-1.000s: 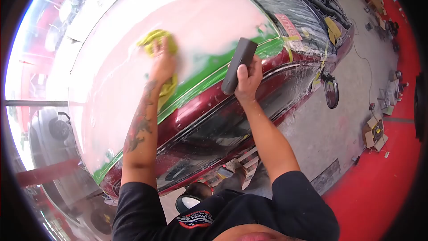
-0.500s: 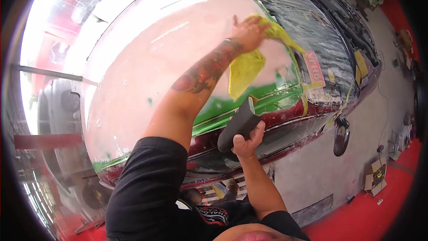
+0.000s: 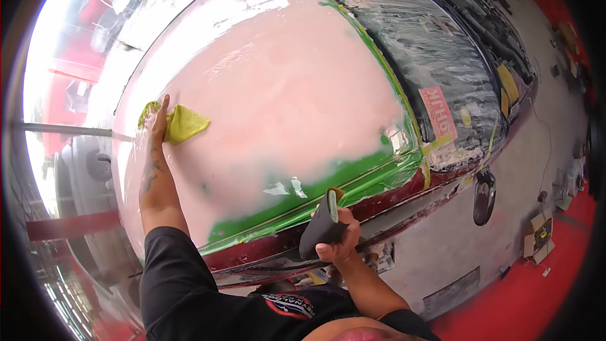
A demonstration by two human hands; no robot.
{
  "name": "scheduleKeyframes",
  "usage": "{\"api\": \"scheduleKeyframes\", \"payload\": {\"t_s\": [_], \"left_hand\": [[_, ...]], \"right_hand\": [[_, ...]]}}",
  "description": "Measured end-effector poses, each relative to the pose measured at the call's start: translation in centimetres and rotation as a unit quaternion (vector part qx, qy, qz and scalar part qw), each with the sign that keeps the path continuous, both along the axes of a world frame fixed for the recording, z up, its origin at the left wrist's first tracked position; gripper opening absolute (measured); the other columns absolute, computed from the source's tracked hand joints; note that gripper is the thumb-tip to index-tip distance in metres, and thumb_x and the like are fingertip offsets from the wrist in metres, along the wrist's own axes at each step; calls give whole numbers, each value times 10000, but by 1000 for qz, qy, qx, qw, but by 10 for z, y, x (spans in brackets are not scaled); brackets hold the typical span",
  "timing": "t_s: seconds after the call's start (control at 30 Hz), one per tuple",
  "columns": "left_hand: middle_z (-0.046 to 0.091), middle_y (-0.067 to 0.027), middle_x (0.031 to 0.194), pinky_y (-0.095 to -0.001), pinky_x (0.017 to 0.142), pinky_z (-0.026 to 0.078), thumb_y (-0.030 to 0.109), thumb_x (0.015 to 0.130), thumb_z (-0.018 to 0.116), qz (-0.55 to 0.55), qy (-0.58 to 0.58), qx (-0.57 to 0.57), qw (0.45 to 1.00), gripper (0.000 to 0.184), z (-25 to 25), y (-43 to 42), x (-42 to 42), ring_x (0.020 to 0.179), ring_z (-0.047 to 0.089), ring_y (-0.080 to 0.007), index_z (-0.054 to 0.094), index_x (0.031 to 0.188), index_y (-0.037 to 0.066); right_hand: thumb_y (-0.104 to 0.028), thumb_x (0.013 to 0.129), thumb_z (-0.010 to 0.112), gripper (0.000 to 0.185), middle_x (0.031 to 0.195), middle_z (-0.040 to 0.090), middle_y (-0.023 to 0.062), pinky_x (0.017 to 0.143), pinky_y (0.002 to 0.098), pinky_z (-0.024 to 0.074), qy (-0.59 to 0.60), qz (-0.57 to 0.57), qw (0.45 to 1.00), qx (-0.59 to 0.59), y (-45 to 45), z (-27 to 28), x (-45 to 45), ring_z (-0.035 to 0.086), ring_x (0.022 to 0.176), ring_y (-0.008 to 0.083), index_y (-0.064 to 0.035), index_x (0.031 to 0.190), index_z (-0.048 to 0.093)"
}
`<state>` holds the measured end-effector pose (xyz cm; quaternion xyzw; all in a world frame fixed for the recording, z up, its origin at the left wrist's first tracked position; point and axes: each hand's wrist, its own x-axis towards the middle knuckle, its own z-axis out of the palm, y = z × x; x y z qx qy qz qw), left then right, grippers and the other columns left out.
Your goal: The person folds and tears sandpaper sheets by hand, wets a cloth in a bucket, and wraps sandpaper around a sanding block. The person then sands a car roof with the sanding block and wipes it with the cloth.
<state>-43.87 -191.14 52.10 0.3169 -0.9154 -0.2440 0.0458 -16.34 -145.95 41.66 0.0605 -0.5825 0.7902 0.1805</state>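
Observation:
A car roof [image 3: 290, 95] with pinkish filler and a green band along its near edge spans the middle of the view. At the roof's left part, my left hand [image 3: 158, 120] presses on a yellow-green cloth [image 3: 186, 124], its fingers partly over the cloth. Near the roof's lower edge, above the dark red side, my right hand [image 3: 344, 238] grips a dark sanding block [image 3: 322, 227] with a sheet wrapped round it. The block is raised off the roof and tilted.
A smeared windshield [image 3: 404, 38] with a pink sticker [image 3: 437, 113] lies to the right of the roof. A side mirror [image 3: 485, 197] juts out below it. An opened cardboard box [image 3: 538, 237] sits on the floor at right. Another vehicle [image 3: 82, 183] stands at left.
My left hand and the cloth have swept from the windshield side of the roof to its left part. My right hand, with the block, has moved slightly down.

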Motion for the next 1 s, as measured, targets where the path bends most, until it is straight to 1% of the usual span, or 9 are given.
{"api": "scheduleKeyframes", "payload": {"t_s": [0.07,0.27,0.43,0.6,0.67,0.8,0.9,0.93,1.0], "left_hand": [[322,-265,1541,-444,1182,238,805,732,574,24,-46,-160,986,1155,-12,8,-33,1451,280,-388,289,1534,25],[226,-310,1565,-467,1202,207,746,759,625,-231,15,-160,959,1068,-52,115,-194,1490,150,-412,322,1525,66],[297,-309,1532,-445,1139,353,607,823,665,-498,75,-145,852,823,-61,293,-215,1395,359,-449,438,1473,158],[362,-223,1524,-444,1130,366,441,856,667,-603,86,-30,792,644,-62,383,-125,1328,443,-436,516,1410,149],[335,-235,1535,-450,1145,337,466,835,713,-645,55,-73,759,701,-40,385,-59,1378,400,-391,516,1409,116],[254,-176,1593,-663,1168,93,512,712,787,-721,-45,-133,679,950,12,333,49,1482,239,-340,358,1509,225],[347,-187,1545,-659,1164,110,473,777,761,-697,-18,-134,705,775,14,263,95,1465,287,-323,456,1446,229],[347,-187,1545,-659,1164,110,473,777,761,-685,-18,-138,715,775,15,234,110,1465,287,-323,456,1446,229],[397,-182,1517,-658,1163,115,505,851,677,-603,-6,-183,776,676,17,174,142,1445,321,-345,472,1432,228]], "right_hand": [[-468,821,772,716,1021,630,221,711,338,534,4,7,1000,9,0,-3,2,633,799,252,72,1216,518],[-439,817,783,696,1018,639,226,681,319,533,36,-12,999,20,0,-1,-2,641,797,250,66,1217,520],[-425,822,779,680,1036,641,227,677,319,531,59,-48,997,-1,-5,0,-4,643,805,258,66,1214,520],[-425,829,770,673,1046,629,212,680,299,517,43,-53,998,-10,-6,-2,-3,622,799,215,77,1200,519],[-439,834,760,676,1047,620,182,688,278,502,59,-73,995,-41,-11,-1,-9,593,780,175,82,1186,512],[-462,845,742,693,972,637,143,708,292,516,29,-62,998,-17,-6,3,-6,610,798,174,76,1194,481],[-507,847,729,715,968,642,153,737,316,537,14,-80,996,-39,-10,8,-8,638,842,191,62,1188,460],[-624,835,680,796,1157,564,209,810,390,561,-35,-36,999,5,-5,-1,-1,646,922,261,10,1209,378],[-611,836,684,788,1159,561,208,821,394,562,-31,-34,999,-9,-5,3,-4,643,933,263,11,1213,379]]}}
